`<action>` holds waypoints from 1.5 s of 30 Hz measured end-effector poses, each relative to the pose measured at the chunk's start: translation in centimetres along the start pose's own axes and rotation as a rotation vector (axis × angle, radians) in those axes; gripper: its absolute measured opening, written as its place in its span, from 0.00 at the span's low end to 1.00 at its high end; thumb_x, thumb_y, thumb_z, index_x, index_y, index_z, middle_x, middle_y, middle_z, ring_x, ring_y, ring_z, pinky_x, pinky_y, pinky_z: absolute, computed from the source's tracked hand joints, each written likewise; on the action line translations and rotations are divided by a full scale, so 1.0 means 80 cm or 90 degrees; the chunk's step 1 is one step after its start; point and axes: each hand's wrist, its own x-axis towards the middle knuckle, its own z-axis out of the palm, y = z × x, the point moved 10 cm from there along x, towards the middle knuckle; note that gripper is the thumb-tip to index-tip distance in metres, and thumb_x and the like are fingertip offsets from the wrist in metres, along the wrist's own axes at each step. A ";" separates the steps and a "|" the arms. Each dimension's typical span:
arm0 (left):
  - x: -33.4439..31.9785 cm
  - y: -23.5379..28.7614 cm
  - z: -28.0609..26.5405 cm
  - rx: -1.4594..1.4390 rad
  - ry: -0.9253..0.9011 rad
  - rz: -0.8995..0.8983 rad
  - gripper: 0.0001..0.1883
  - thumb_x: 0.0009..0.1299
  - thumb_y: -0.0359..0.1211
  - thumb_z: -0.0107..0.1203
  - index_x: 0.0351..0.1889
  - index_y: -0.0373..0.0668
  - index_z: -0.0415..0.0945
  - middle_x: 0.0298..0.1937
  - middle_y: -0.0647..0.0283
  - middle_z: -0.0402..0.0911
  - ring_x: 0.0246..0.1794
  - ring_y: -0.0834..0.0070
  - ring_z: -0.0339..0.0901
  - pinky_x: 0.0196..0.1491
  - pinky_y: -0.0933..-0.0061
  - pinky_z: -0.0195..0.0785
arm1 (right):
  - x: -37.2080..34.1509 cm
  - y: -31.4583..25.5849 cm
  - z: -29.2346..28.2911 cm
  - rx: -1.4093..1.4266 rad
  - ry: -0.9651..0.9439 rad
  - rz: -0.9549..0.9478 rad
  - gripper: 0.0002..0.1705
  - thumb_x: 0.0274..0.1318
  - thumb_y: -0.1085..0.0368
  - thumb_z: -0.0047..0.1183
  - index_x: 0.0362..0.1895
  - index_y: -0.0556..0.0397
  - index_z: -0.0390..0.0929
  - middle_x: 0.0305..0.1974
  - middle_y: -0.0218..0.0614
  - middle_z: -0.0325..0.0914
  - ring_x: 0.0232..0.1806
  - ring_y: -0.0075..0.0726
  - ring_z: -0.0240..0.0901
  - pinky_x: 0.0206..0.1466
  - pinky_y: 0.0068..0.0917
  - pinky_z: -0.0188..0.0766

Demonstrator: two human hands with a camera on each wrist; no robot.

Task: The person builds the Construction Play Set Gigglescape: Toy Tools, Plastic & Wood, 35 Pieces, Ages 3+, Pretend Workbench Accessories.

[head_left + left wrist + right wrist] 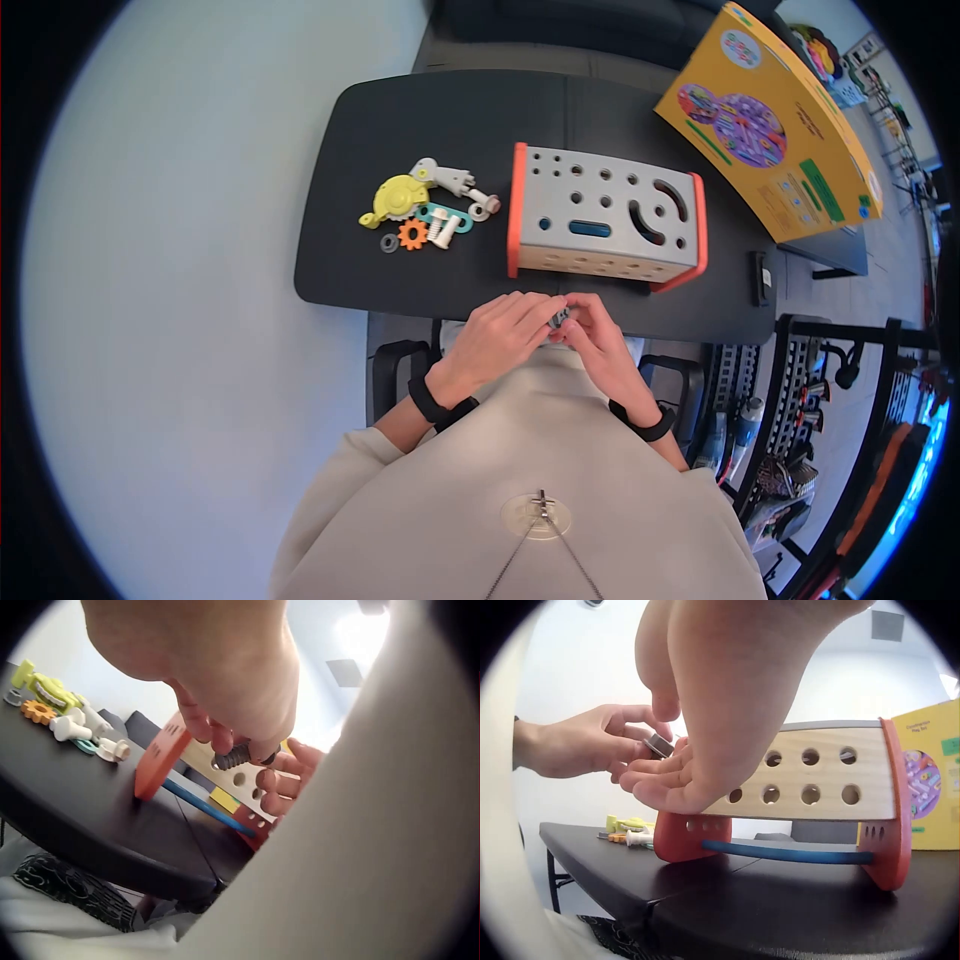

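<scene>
Near the table's front edge, my left hand (pixel 505 335) pinches a small dark grey ridged piece (pixel 558 318); in the left wrist view this ridged piece (pixel 234 757) sticks out below the fingertips. My right hand (pixel 600 352) is close beside it. In the right wrist view the grey piece (pixel 660 745) is held by the left hand (pixel 585 744), while the right hand (pixel 727 712) has its thumb apart from its fingers (pixel 660 784). Whether the right fingertips touch the piece is hard to tell.
A silver-topped box (pixel 600 215) with holes and red ends stands beyond the hands. To its left lie a yellow piece (pixel 400 193), an orange gear (pixel 412 235), white screws (pixel 448 232) and a teal strip (pixel 462 220). A yellow carton (pixel 790 120) stands at the back right.
</scene>
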 end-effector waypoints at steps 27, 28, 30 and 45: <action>-0.093 -0.178 -0.123 0.248 0.151 -0.485 0.18 0.79 0.25 0.54 0.66 0.42 0.76 0.60 0.60 0.76 0.39 0.70 0.81 0.47 0.65 0.77 | -0.035 0.014 -0.098 -0.188 0.301 -0.098 0.15 0.79 0.72 0.45 0.64 0.59 0.62 0.43 0.47 0.81 0.45 0.43 0.83 0.53 0.39 0.77; -0.097 -0.183 -0.125 0.250 0.149 -0.485 0.18 0.79 0.25 0.54 0.66 0.42 0.76 0.60 0.60 0.76 0.39 0.70 0.81 0.47 0.65 0.77 | -0.034 0.016 -0.100 -0.192 0.294 -0.102 0.15 0.80 0.72 0.45 0.64 0.59 0.62 0.45 0.48 0.81 0.45 0.44 0.83 0.53 0.39 0.77; -0.110 -0.197 -0.128 0.266 0.140 -0.534 0.20 0.79 0.26 0.55 0.68 0.43 0.74 0.63 0.59 0.75 0.40 0.69 0.82 0.49 0.62 0.78 | -0.034 0.017 -0.101 -0.182 0.303 -0.101 0.15 0.80 0.72 0.44 0.64 0.59 0.61 0.46 0.48 0.80 0.45 0.44 0.83 0.53 0.39 0.77; -0.121 -0.238 -0.128 0.292 0.087 -0.603 0.28 0.80 0.32 0.57 0.77 0.45 0.65 0.67 0.53 0.71 0.41 0.62 0.85 0.53 0.56 0.79 | -0.027 0.012 -0.096 -0.179 0.298 -0.076 0.16 0.79 0.71 0.47 0.64 0.59 0.60 0.48 0.42 0.76 0.45 0.33 0.80 0.54 0.32 0.76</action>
